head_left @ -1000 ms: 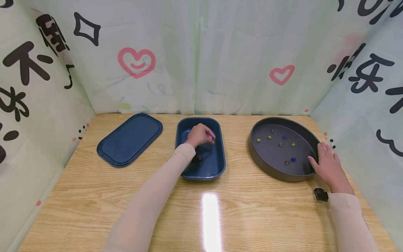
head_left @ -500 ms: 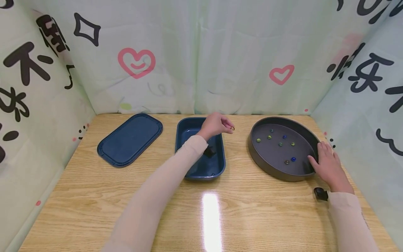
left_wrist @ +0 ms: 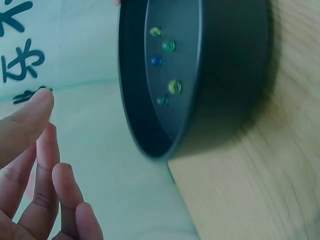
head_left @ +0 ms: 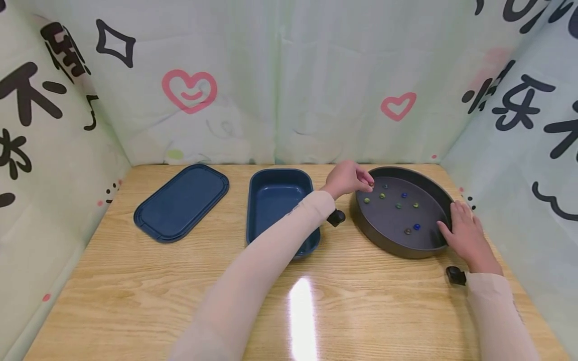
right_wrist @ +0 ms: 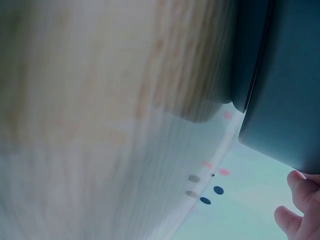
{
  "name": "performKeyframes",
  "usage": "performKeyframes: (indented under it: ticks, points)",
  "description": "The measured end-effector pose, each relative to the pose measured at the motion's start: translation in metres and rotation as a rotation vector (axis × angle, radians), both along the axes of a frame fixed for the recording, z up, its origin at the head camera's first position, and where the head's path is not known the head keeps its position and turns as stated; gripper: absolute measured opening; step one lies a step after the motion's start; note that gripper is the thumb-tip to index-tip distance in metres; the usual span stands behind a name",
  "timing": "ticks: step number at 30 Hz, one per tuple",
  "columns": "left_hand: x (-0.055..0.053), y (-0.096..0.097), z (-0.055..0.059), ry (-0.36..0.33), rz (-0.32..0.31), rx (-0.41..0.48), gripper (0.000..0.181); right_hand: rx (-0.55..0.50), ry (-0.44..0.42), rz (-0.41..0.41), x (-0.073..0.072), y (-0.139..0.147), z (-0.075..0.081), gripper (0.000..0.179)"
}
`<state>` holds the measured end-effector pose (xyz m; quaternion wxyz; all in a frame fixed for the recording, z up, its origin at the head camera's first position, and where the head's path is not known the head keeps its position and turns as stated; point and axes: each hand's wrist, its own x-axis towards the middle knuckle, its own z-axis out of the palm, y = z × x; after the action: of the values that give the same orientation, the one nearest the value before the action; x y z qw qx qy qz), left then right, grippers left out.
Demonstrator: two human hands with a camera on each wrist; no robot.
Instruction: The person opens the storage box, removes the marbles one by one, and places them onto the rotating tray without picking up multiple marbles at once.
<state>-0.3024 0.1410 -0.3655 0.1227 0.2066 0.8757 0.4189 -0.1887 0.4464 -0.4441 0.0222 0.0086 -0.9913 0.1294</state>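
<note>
In the head view my left hand (head_left: 349,179) is over the left rim of a round dark pan (head_left: 384,244). Its thumb and fingertips pinch a small marble (head_left: 372,184), mostly covered by the fingers; the left wrist view hides it behind the thumb. Several glass marbles, among them a blue marble (head_left: 417,227) and a yellow-green marble (left_wrist: 174,87), lie spread on the pan's floor. At the pan's right side my right hand (head_left: 471,238) holds the rim, thumb over the inside and fingers along the outside. Fingertips touch the wall in the right wrist view.
A deep blue rectangular container (head_left: 253,200) stands left of the pan, partly covered by the left forearm. Farther left, a flat blue lid (head_left: 181,203) lies on the wooden table (head_left: 135,296). White printed curtains (head_left: 253,75) enclose the back and sides.
My left hand has lifted out of the blue container with a marble and moved right to the pan's left rim. The right hand stays on the pan. The head view has shifted slightly.
</note>
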Motion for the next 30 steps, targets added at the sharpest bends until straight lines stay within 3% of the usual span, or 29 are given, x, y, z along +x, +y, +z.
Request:
performKeyframes:
  ticks: [12,20,30]
  points:
    - [0.002,0.046,-0.008,0.046,-0.028,-0.041,0.012,-0.002,-0.015,-0.026,0.001,-0.001,0.002,0.071]
    - [0.000,0.071,-0.019,0.040,0.001,-0.087,0.010,-0.026,-0.023,-0.033,0.002,-0.001,0.001,0.072]
    - [-0.001,0.096,-0.021,0.051,0.055,-0.186,0.007,-0.027,-0.034,-0.027,0.003,-0.001,0.003,0.071]
